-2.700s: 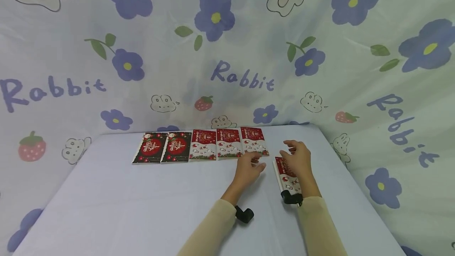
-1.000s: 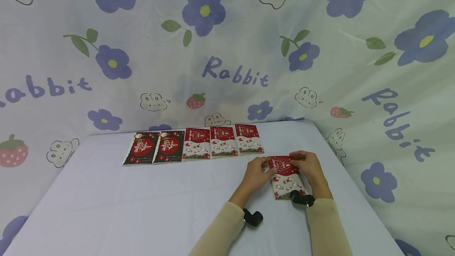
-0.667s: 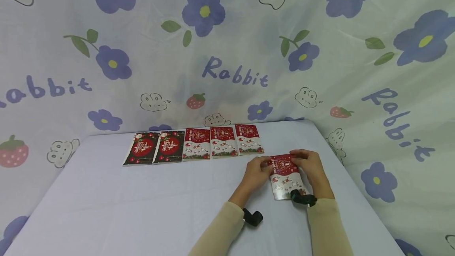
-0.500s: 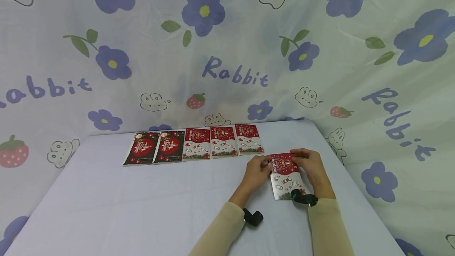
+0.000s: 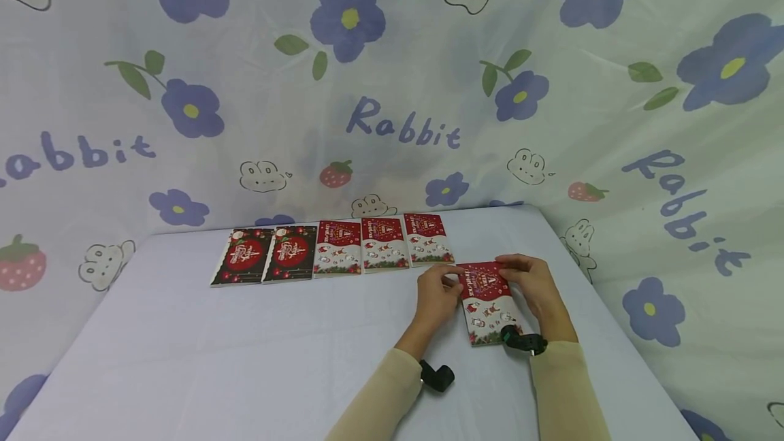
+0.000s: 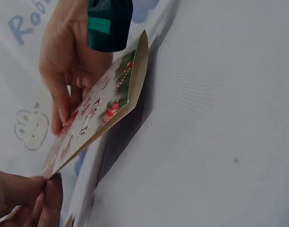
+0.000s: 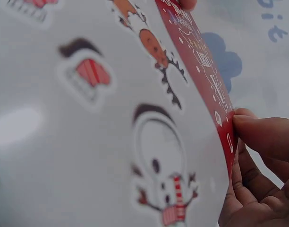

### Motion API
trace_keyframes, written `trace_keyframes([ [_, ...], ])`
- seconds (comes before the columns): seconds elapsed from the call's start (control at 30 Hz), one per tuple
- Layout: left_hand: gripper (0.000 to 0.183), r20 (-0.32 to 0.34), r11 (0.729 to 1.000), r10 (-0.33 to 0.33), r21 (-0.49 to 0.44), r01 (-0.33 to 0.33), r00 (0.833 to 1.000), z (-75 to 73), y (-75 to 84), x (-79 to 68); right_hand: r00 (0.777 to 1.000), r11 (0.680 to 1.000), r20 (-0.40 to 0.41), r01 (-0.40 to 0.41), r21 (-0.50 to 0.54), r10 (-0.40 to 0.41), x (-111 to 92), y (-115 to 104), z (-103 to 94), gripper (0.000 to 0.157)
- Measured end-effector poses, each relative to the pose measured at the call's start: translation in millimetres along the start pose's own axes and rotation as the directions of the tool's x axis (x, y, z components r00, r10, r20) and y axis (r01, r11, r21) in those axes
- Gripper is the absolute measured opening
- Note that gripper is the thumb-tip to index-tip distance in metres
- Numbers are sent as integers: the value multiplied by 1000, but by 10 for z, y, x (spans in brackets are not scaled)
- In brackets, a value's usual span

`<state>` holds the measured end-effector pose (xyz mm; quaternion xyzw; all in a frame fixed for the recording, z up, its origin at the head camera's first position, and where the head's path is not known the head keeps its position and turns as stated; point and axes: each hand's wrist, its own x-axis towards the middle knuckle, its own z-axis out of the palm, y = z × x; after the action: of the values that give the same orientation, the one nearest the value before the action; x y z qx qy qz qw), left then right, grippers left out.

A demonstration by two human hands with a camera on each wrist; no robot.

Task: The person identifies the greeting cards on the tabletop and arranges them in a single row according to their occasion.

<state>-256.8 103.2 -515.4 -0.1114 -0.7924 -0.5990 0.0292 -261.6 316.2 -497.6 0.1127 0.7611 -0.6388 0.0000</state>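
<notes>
A red-and-white Christmas card (image 5: 488,301) is held between my two hands, tilted a little above the white table. In the left wrist view the folded card (image 6: 95,111) shows a gap between its two leaves at the lower end. My left hand (image 5: 436,297) pinches its left edge near the top between thumb and fingers. On the other side, my right hand (image 5: 539,291) grips the upper right edge; in the right wrist view its thumb (image 7: 265,135) lies on the red front and the fingers go behind. My right wrist camera covers the card's lower right corner.
At the back of the table (image 5: 245,359) two dark Christmas cards (image 5: 243,257) and three red-and-white cards (image 5: 386,243) lie in a row, side by side. A patterned curtain (image 5: 404,53) hangs behind and to the right.
My left hand has come right to the card's left edge, and my right hand has settled on its right edge. The card has turned slightly and risen off the table. The row stays put.
</notes>
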Motion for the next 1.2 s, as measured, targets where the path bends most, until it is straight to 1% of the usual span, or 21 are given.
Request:
trace_keyframes([
  [0.1,27,-6,999,-22,-23,22,1000,-9,-3,5,1000,1000,10,8,4,-8,3,9,-6,34],
  [0.17,27,-15,999,-26,-37,26,1000,-16,-8,9,1000,1000,14,13,12,-13,6,14,-9,34],
  [0.27,29,-26,998,-31,-55,29,999,-24,-6,14,999,999,28,26,19,-27,11,22,-14,36],
  [0.47,30,-35,997,-31,-70,28,999,-49,2,26,998,1000,53,16,19,-17,10,23,-21,39],
  [0.6,30,-53,996,-27,-81,23,998,-91,-14,47,995,1000,96,24,20,-25,7,31,-34,43],
  [0.7,30,-68,996,-25,-89,19,997,-131,-33,69,989,999,141,37,17,-39,-6,31,-49,46],
  [0.83,30,-83,993,-32,-113,22,996,-187,-46,98,978,999,204,50,-18,-45,-25,25,-71,48],
  [0.93,31,-96,990,-50,-139,36,994,-233,-44,117,967,997,250,62,-45,-49,-27,22,-81,50],
  [1.07,30,-108,987,-71,-154,54,992,-283,-38,142,958,996,282,64,-64,-44,-22,19,-82,53],
  [1.2,29,-118,986,-75,-157,56,990,-309,-50,155,953,996,300,55,-74,-30,-28,12,-76,54],
])
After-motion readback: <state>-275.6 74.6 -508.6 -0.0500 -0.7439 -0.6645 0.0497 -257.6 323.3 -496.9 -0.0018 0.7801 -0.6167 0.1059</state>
